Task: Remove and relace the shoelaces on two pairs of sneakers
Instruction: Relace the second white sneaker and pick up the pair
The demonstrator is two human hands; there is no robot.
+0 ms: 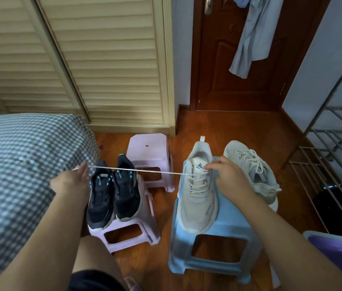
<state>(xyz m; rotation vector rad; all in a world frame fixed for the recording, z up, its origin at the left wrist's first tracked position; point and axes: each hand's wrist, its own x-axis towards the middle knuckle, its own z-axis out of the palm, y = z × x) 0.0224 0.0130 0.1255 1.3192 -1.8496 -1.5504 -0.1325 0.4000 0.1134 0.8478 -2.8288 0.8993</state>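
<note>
Blue stool bears beige sneaker; left fingers pinch its lace taut, right fingers seemingly pinch it.

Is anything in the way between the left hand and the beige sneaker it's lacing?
Nothing visible blocks it. The lace runs taut from the left hand to the top eyelets of the beige sneaker, where the right hand pinches it. It crosses over the dark sneakers on the pink stool, seemingly clear of them.

Blue stool, before me: one beige sneaker on its seat. Pink stool, left of it: dark sneakers, one pair. Wooden floor under both stools.
</note>
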